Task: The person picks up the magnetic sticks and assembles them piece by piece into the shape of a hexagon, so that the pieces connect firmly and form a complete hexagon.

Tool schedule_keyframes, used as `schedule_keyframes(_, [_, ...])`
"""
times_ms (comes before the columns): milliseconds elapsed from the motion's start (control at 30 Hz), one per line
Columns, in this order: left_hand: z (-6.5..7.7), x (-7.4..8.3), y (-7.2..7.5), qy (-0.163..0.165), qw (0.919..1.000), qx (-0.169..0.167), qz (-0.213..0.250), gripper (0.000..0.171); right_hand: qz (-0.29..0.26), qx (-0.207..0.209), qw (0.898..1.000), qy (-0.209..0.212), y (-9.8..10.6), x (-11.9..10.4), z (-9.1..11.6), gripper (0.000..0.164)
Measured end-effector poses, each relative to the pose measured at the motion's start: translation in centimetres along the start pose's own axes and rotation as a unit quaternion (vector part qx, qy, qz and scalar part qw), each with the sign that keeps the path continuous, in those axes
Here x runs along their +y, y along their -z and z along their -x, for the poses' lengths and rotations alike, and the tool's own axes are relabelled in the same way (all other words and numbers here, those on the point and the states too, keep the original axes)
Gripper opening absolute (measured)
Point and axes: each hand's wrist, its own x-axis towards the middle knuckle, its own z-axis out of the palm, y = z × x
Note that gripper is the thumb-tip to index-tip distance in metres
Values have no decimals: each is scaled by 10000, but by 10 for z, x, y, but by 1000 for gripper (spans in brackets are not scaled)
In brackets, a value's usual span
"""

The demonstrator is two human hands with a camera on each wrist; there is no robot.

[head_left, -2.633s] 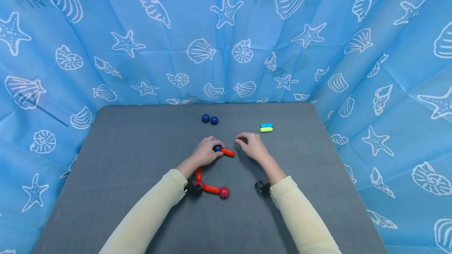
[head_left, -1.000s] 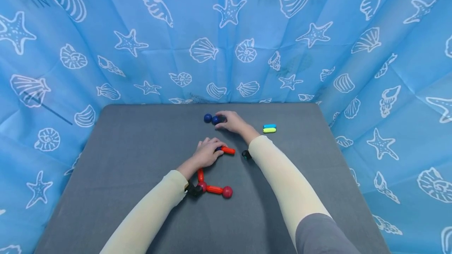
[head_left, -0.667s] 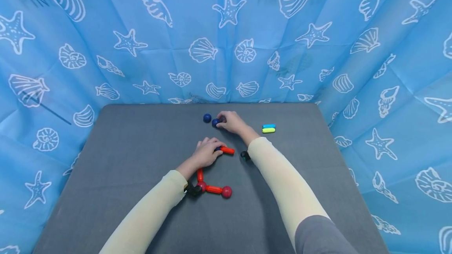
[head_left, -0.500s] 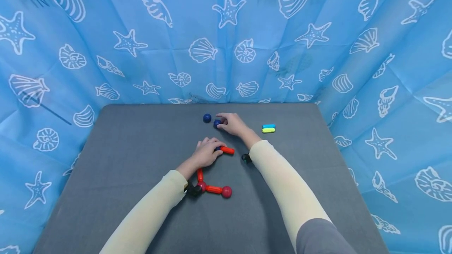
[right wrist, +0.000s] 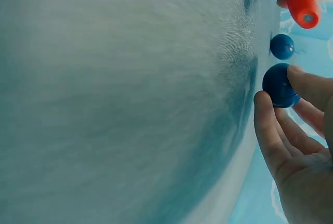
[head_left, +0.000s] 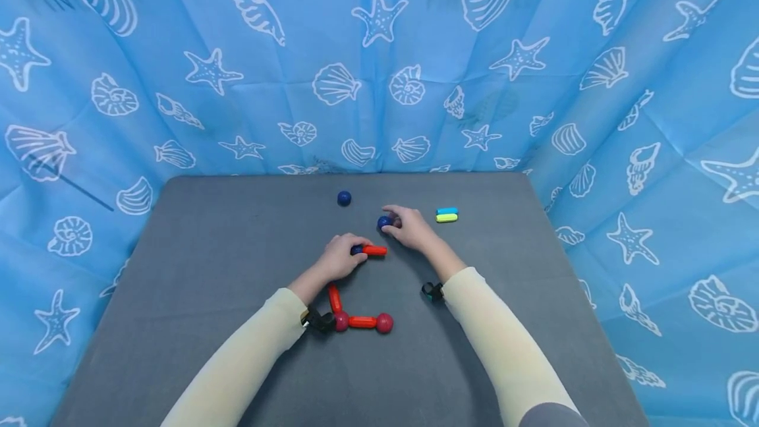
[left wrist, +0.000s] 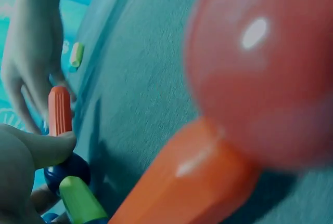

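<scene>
Assembly looks partway along from my remote post: red balls (head_left: 384,323) and red sticks (head_left: 362,322) are joined on the table (head_left: 237,229) near the left sleeve (head_left: 255,348), and I see the left hand (head_left: 338,257) clamped on a navy ball (left wrist: 66,172) that bears an orange-red rod (head_left: 375,251) and a yellow-green rod (left wrist: 80,200). The right hand (head_left: 414,229) pinches a second navy ball (head_left: 385,223) near the orange-red rod's free end but apart from it, so I judge that joint not yet made. Beyond, a loose ball (head_left: 344,198), a blue stick (head_left: 447,211) and a yellow stick (head_left: 447,218) lie left over.
</scene>
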Motion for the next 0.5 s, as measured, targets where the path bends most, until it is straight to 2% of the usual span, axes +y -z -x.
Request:
schedule_keyframes(100, [0,-3,4,-128,9999,-24,-70,29,-117,27,9999,61,1,6,18,42])
schedule_keyframes(267, [2,-11,5,-348,9992,0,192,30,-493,33,9988,-54,2,9,45,35])
schedule_keyframes(500, [3,-16,1,-275,9987,79,431,30,-752,78,9971,-86,-3,9,65,33])
